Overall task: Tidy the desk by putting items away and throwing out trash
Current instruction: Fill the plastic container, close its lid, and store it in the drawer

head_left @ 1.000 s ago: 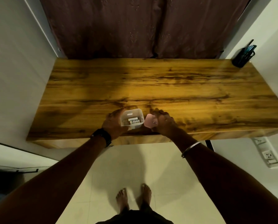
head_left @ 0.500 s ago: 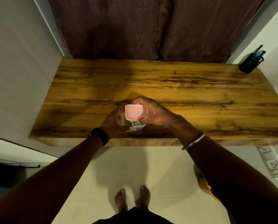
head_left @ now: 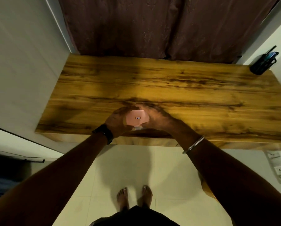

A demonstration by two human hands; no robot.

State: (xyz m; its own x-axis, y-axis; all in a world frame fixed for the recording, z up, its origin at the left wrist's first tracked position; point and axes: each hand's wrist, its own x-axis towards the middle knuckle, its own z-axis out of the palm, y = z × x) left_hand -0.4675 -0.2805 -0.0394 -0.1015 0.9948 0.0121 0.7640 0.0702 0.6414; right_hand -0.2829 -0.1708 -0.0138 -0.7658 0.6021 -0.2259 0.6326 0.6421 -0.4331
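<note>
Pink lid (head_left: 135, 117) is capping the small white box (head_left: 137, 127) between my fingers: my left hand (head_left: 116, 121) is curling round the box, my right hand (head_left: 159, 119) is gripping the lid, and the wooden counter (head_left: 185, 88) is lying just beneath them.

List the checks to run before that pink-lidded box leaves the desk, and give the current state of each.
1. Pink lid covers the white box: ok.
2. Lid pressed fully shut all round: cannot tell; the fingers hide its edges.
3. Left hand grips the box: ok.
4. Right hand grips the lid from the other side: ok.
5. Box resting on the desk rather than lifted: cannot tell.
6. Pen holder in the far right corner, well apart from both hands: ok.
</note>
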